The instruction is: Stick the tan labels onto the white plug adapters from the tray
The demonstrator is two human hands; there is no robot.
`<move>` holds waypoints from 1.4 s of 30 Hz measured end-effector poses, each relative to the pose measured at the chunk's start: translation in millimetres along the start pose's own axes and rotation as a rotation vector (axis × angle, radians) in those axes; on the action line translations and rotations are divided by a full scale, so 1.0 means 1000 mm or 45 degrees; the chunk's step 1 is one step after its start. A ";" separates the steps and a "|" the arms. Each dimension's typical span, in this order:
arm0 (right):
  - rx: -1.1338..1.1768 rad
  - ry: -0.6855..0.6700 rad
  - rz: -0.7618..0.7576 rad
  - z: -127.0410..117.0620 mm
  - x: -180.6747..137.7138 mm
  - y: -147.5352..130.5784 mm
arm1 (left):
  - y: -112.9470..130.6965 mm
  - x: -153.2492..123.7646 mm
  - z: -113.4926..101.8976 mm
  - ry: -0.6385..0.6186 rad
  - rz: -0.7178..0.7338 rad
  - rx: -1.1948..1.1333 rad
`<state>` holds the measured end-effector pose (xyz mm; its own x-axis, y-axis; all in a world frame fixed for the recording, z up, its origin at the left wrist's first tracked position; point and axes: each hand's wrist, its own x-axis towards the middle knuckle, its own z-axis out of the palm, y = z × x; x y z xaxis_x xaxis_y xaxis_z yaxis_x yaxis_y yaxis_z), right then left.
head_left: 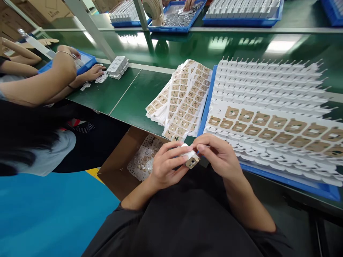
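Note:
My left hand is wrapped round a small white plastic housing, whose near end carries a tan sticker with a square hole. Thumb and forefinger of my right hand are pinched together at the housing's upper right edge. Whether anything is between those fingertips I cannot make out. Just beyond both hands lie sheets of tan die-cut stickers, fanned out and overlapping on the green bench.
On the right, a blue tray holds rows of white parts with thin pins and a strip of tan stickers. Below left stands a cardboard box with scrap sheets. A co-worker's arms reach over stacked white blocks.

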<state>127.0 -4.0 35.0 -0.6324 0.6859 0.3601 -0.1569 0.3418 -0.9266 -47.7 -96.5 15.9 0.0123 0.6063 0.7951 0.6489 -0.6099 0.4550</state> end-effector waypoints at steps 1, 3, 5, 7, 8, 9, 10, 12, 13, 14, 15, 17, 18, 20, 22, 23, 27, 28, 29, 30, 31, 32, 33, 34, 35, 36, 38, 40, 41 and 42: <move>0.006 0.038 -0.047 0.001 -0.001 0.002 | 0.000 0.001 0.000 0.010 -0.033 -0.019; -0.065 0.117 -0.169 0.002 -0.004 0.004 | -0.001 0.001 0.000 0.025 -0.084 -0.048; -0.251 0.171 -0.325 0.004 -0.005 0.005 | -0.002 -0.001 0.001 0.025 -0.110 -0.073; -0.456 0.215 -0.486 0.007 -0.004 0.005 | -0.003 -0.005 0.003 0.027 -0.139 -0.096; -0.538 0.234 -0.556 0.009 -0.004 0.005 | -0.003 -0.007 0.003 0.029 -0.166 -0.110; -0.595 0.245 -0.622 0.010 -0.003 0.004 | -0.003 -0.009 0.003 0.036 -0.209 -0.128; -0.619 0.242 -0.674 0.012 -0.003 0.003 | -0.004 -0.012 0.003 0.048 -0.272 -0.149; -0.551 0.188 -0.726 0.017 -0.006 0.001 | -0.008 -0.017 0.001 0.109 -0.440 -0.174; -0.471 0.135 -0.716 0.021 -0.009 0.001 | -0.011 -0.019 -0.002 0.159 -0.529 -0.174; -0.372 0.066 -0.677 0.026 -0.012 0.002 | -0.015 -0.021 -0.006 0.216 -0.605 -0.164; -0.278 -0.019 -0.599 0.034 -0.016 0.006 | -0.020 -0.023 -0.011 0.272 -0.666 -0.146; -0.167 -0.221 -0.341 0.055 -0.022 0.025 | -0.029 -0.027 -0.023 0.365 -0.747 -0.108; -0.166 -0.329 -0.158 0.069 -0.023 0.040 | -0.034 -0.030 -0.030 0.398 -0.785 -0.089; -0.221 -0.540 0.198 0.103 -0.022 0.080 | -0.043 -0.037 -0.043 0.441 -0.877 -0.044; -0.282 -0.666 0.452 0.139 -0.015 0.127 | -0.048 -0.045 -0.053 0.462 -0.957 0.001; -0.296 -0.710 0.495 0.157 -0.010 0.150 | -0.049 -0.050 -0.057 0.465 -0.982 0.022; -0.368 -0.863 0.623 0.200 -0.002 0.217 | -0.048 -0.066 -0.066 0.449 -1.000 0.077; -0.387 -0.902 0.631 0.204 -0.004 0.226 | -0.048 -0.069 -0.069 0.441 -0.999 0.093; -0.405 -0.940 0.629 0.205 -0.008 0.233 | -0.050 -0.072 -0.071 0.437 -1.000 0.116; -0.422 -0.975 0.620 0.204 -0.012 0.237 | -0.055 -0.072 -0.075 0.433 -1.003 0.152; -0.437 -1.008 0.605 0.202 -0.016 0.239 | -0.064 -0.071 -0.080 0.422 -1.005 0.207; -0.448 -1.040 0.588 0.199 -0.020 0.240 | -0.077 -0.067 -0.087 0.408 -0.999 0.292; -0.458 -1.069 0.568 0.196 -0.023 0.241 | -0.094 -0.060 -0.095 0.394 -0.982 0.405; -0.468 -1.090 0.547 0.193 -0.024 0.240 | -0.115 -0.050 -0.105 0.368 -0.962 0.534; -0.478 -1.105 0.526 0.190 -0.024 0.238 | -0.138 -0.038 -0.116 0.355 -0.934 0.685; -0.488 -1.112 0.505 0.187 -0.023 0.236 | -0.164 -0.024 -0.127 0.348 -0.923 0.814; -0.498 -1.110 0.461 0.180 -0.019 0.227 | -0.213 0.007 -0.149 0.286 -1.041 0.953; -0.494 -1.099 0.426 0.168 -0.016 0.214 | -0.252 0.036 -0.163 0.211 -1.195 0.967; -0.488 -1.087 0.412 0.160 -0.015 0.205 | -0.266 0.048 -0.166 0.195 -1.218 0.954; -0.481 -1.070 0.404 0.151 -0.015 0.195 | -0.277 0.058 -0.167 0.185 -1.244 0.943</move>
<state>-8.1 -44.9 -167.5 -0.9615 0.1496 -0.2305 0.2747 0.5042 -0.8187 -354.2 22.5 3.2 -0.7736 0.5541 0.3075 0.6131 0.5318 0.5841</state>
